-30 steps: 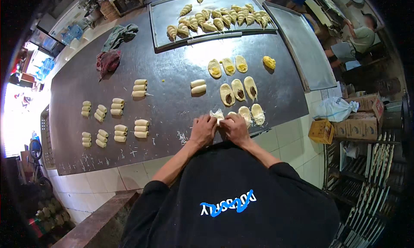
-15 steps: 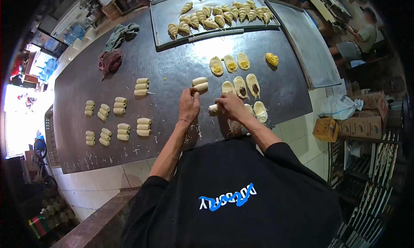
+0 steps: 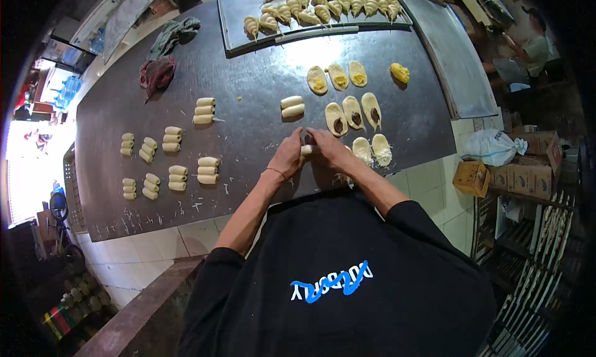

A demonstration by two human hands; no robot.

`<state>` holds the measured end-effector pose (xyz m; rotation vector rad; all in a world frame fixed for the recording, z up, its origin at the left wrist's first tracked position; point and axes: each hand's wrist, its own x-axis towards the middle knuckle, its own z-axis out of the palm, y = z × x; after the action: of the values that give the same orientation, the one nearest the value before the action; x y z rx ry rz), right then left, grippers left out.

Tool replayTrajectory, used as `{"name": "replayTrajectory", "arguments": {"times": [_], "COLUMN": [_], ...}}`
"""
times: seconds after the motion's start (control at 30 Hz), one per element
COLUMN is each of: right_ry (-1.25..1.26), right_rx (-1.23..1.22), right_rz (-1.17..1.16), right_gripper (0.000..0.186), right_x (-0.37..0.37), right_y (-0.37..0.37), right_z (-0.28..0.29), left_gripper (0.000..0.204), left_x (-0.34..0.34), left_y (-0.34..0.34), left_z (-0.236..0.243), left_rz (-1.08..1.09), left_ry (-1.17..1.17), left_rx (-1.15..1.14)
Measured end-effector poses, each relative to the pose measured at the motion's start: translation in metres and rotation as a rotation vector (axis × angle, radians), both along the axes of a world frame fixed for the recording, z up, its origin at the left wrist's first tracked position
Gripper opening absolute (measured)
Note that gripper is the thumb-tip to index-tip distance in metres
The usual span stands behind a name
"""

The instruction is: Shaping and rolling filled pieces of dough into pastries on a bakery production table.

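Note:
Both of my hands meet near the front middle of the table over a small pale dough roll [image 3: 308, 149]. My left hand [image 3: 289, 153] closes on its left end, and my right hand [image 3: 332, 151] grips the right end; the fingers partly hide it. Just beyond the left hand lie two finished-looking dough rolls [image 3: 292, 107] side by side. To the right are flat dough ovals with brown filling [image 3: 356, 118], others topped with white shreds [image 3: 380, 152], and a farther row with yellow filling [image 3: 338, 79].
Several stacks of dough rolls [image 3: 207, 171] occupy the table's left half, with white shreds scattered around. A yellow lump [image 3: 400, 72] sits at right. Behind are a tray [image 3: 285, 39] of twisted dough pieces and crumpled cloths [image 3: 158, 74]. Another person [image 3: 532, 49] sits at far right.
My left hand has left the pair of rolls and come nearer and rightward, joining my right hand at the single roll. The whole view has shifted slightly.

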<state>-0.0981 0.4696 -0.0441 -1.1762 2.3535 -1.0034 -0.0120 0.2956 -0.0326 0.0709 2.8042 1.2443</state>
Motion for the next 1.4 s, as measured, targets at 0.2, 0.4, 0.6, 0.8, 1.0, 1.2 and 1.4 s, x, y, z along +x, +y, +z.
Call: {"name": "replayTrajectory", "arguments": {"times": [0.2,0.4,0.6,0.8,1.0,1.2,1.4], "right_ry": [-0.124,-0.109,-0.022,-0.193,-0.358,-0.728,-0.332], "right_rx": [-0.1,-0.17,-0.258,-0.026,0.422,0.395,0.297], "right_rz": [-0.129,-0.14,-0.339,-0.196,0.563,0.581,0.108], "right_gripper": [0.067,0.056,0.05,0.049,0.032,0.034,0.032], "right_x": [0.01,0.015,-0.035,-0.094,-0.183,-0.169,-0.109], "right_y": [0.013,0.002,-0.055,-0.054,-0.142,-0.153,-0.118], "right_z": [0.046,0.026,0.02,0.039,0.039,0.059,0.034], "left_gripper": [0.081,0.085,0.075,0.065,0.038,0.034,0.052], "left_x": [0.02,0.029,-0.042,-0.022,-0.053,-0.028,-0.027], "left_y": [0.004,0.024,-0.012,0.0,0.019,-0.012,-0.042], "left_z": [-0.007,-0.016,0.001,0.01,0.021,0.041,-0.016], "left_rz": [0.005,0.497,0.634,0.783,1.134,1.1,0.714], "left_ry": [0.015,0.044,0.132,-0.008,-0.28,-0.043,-0.508], "left_rx": [0.141,0.265,0.268,0.344,1.075,0.857,0.664]}}
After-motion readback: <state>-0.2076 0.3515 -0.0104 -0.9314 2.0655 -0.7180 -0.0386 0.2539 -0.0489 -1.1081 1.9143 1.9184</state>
